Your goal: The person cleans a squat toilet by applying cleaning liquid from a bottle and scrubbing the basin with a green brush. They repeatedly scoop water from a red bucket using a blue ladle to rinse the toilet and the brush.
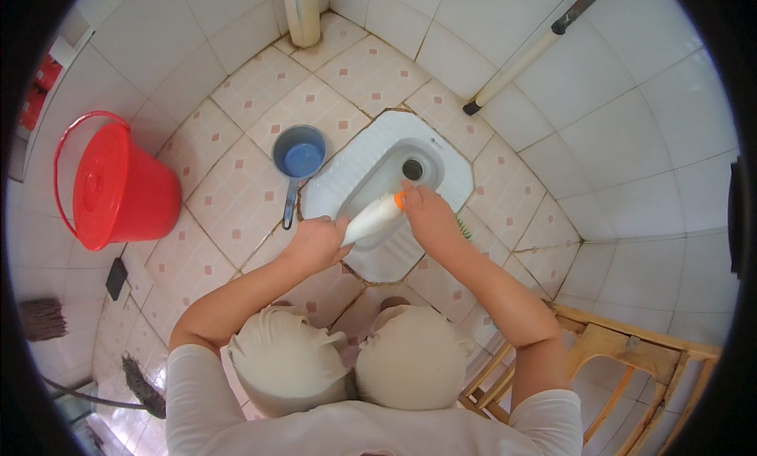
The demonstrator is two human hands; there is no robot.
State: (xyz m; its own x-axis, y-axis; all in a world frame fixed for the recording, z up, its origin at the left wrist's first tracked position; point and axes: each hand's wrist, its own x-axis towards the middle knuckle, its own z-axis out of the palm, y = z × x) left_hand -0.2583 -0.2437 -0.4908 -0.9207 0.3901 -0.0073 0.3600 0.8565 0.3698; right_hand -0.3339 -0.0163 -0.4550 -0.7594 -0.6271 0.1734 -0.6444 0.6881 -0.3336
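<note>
A white bottle (pixel 374 219) with an orange cap (pixel 399 201) is held slantwise between my two hands, above the white squat toilet (pixel 331 189) set in the floor. My left hand (pixel 317 243) is closed round the bottle's lower end. At the other end, the fingers of my right hand (pixel 426 216) grip the orange cap. The toilet's dark round drain hole (pixel 412 169) lies just beyond the cap. Left of the toilet, a grey-blue dipper (pixel 300 152) rests on the tiles, its handle pointing toward me. Part of a green brush (pixel 464 229) shows behind my right wrist.
A red lidded bucket (pixel 126 189) stands at the left wall. Brush heads (pixel 143 387) and a dark flat piece (pixel 117 279) are at the lower left. A wooden rack (pixel 631 346) is at my right. Pipes (pixel 303 14) stand at the back and along the right wall.
</note>
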